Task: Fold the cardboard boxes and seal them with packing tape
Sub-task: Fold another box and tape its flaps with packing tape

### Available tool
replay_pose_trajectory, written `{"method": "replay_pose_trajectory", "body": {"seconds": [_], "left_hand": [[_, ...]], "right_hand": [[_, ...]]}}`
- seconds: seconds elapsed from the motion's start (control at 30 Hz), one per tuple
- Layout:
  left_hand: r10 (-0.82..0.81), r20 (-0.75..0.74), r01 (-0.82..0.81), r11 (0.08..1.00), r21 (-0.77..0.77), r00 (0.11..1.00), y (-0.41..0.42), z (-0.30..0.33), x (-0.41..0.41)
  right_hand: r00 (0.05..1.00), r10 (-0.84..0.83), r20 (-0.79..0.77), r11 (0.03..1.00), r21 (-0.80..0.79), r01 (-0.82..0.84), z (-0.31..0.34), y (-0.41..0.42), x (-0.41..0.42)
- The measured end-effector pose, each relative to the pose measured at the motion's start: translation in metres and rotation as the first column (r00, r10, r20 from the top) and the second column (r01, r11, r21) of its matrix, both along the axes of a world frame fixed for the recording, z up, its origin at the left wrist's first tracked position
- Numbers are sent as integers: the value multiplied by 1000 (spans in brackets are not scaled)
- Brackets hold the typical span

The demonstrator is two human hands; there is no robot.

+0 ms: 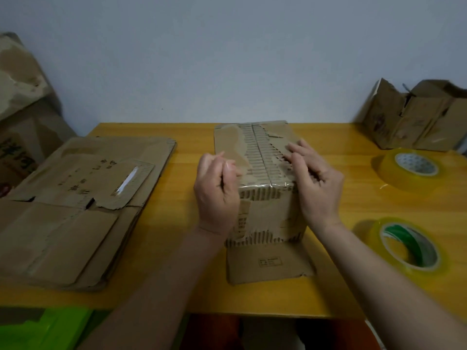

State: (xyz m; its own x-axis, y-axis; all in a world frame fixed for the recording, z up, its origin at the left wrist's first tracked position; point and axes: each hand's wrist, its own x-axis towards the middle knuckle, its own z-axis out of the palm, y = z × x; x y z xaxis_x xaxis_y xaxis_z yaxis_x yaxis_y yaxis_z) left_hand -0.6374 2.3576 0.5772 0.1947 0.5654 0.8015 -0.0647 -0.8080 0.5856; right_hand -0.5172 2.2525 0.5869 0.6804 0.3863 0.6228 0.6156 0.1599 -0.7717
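A worn, folded cardboard box (255,147) stands upright in the middle of the yellow table (358,198), its top flaps closed. A strip of clear tape (265,186) shines along its front top edge. My left hand (217,190) sits at the box's top left corner with the fingers curled into a loose fist and the thumb against the top; I see nothing held in it. My right hand (316,185) rests on the right side of the top, fingers spread and pressing on the flap.
A stack of flattened cardboard boxes (75,198) covers the table's left part. Two rolls of clear packing tape lie at the right, one farther (386,170) and one nearer (379,238). An unsealed box (414,120) stands at the back right. Large cardboard (22,97) leans at the far left.
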Motion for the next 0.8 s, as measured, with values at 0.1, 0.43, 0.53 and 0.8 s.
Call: {"method": "replay_pose_trajectory", "body": {"seconds": [0.1, 0.43, 0.53, 0.8], "left_hand": [[-57, 13, 56, 997, 48, 998, 2, -4, 0], [63, -645, 62, 984, 170, 762, 4, 52, -27], [191, -884, 35, 973, 227, 427, -4, 74, -4], [182, -929, -12, 982, 188, 323, 14, 52, -14]], "right_hand": [[989, 48, 142, 999, 17, -51, -18, -1, 7], [926, 297, 233, 929, -297, -223, -32, -27, 25], [929, 325, 175, 895, -375, -243, -25, -34, 15], [943, -27, -330, 709, -672, -214, -22, -61, -1]]}}
